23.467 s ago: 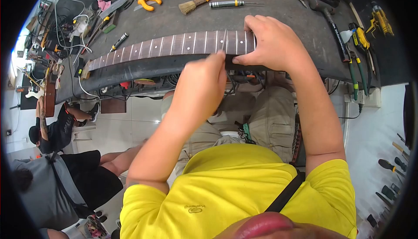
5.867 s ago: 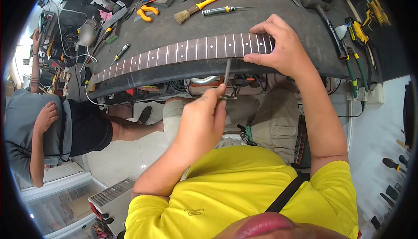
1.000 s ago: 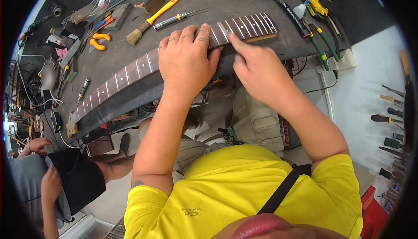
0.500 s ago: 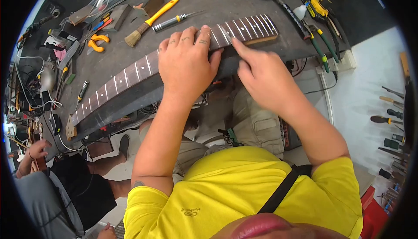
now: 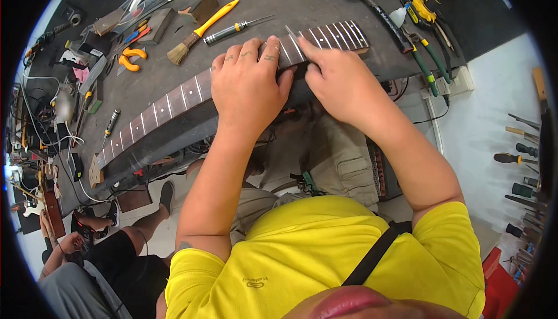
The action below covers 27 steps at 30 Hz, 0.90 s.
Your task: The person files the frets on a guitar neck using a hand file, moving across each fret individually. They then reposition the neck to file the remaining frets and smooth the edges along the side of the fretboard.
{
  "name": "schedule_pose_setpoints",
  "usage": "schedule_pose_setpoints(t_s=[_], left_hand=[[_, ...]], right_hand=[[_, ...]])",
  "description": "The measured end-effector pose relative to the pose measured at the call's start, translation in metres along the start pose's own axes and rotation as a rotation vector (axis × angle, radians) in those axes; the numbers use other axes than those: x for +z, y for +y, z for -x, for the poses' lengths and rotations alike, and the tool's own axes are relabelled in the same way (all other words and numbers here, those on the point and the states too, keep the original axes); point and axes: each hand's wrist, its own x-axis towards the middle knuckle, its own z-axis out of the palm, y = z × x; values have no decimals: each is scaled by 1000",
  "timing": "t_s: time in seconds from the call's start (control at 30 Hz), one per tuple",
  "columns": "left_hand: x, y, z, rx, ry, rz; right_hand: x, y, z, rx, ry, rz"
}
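Observation:
A long guitar neck (image 5: 174, 103) with a dark fretboard, metal frets and white dots lies across the workbench (image 5: 174, 75). My left hand (image 5: 247, 83) rests over the middle of it, fingers across the fretboard and thumb at the near edge. To its right, my right hand (image 5: 343, 81) is closed around a slim metal file (image 5: 290, 31), with the index finger stretched along it. The file's pointed tip shows beyond that finger, over the frets; its rear part is hidden by the hand.
Beyond the neck lie a yellow-handled brush (image 5: 195, 37), a screwdriver (image 5: 235, 30) and orange-handled pliers (image 5: 132, 59). A hammer (image 5: 383, 20) and green-handled pliers (image 5: 427, 66) lie at right. Another person (image 5: 70, 243) is at lower left.
My right hand has moved left and slightly up along the neck, and more of the file's tip shows. My left hand stays in place. The other person's arm has shifted.

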Motion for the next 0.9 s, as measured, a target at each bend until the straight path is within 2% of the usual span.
schedule_pose_setpoints(t_s=[0.07,0.13,0.17,0.23,0.37,0.43,0.47,0.7,0.83,0.9], left_hand=[[0,-1,1,0,10,-8],[1,-1,2,-4,-4,7],[1,-2,1,-4,-8,9],[-1,1,1,-12,-16,-7],[-2,0,2,-6,-12,-13],[0,-1,1,-6,-3,8],[1,-1,2,-5,6,14],[-2,1,0,-20,-27,-4],[0,-1,1,-17,-4,20],[1,-1,2,-19,-3,28]], right_hand=[[-6,-9,15,-9,-13,6],[-14,-23,30,186,-114,-38],[-11,-19,24,190,-116,-40],[-1,-6,6,28,-27,-9],[6,1,1,-29,33,21],[-8,-12,29,16,-41,-4],[-13,-20,35,134,-102,-27],[1,2,-4,-17,-9,29],[-10,-11,27,-17,-60,39],[-12,-17,32,111,-118,14]])
